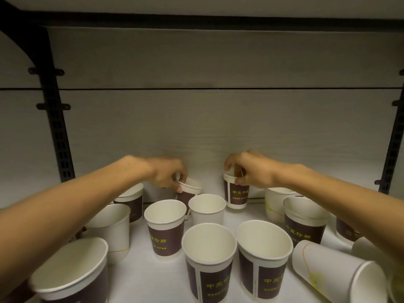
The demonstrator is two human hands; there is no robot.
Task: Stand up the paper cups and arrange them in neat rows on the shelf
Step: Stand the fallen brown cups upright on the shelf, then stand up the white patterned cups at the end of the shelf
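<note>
Cups everywhere on the white shelf (142, 278), most upright, mouths up. Left hand (168, 174) reaches to the back and pinches the rim of a tilted brown-banded cup (189, 192), fingers curled over the lip, cup leaning toward the back panel (196, 119). Right hand (251, 170) grips the rim of an upright brown-banded cup (236, 196) at the back, thumb outside, fingers curled over the top; can't tell whether its base touches the shelf. Between and in front of those two: a plain white cup (206, 208) and a brown cup with yellow print (165, 228), side by side, both standing. Front row: two large brown cups (209, 259), (263, 256) just beside each other, the right one tipped a bit. Far front left, another brown cup (72, 270), leaning. Front right, a white cup on its side (334, 270), mouth facing right. More upright cups sit under both forearms. Black slotted uprights (58, 127) frame the bay.
</note>
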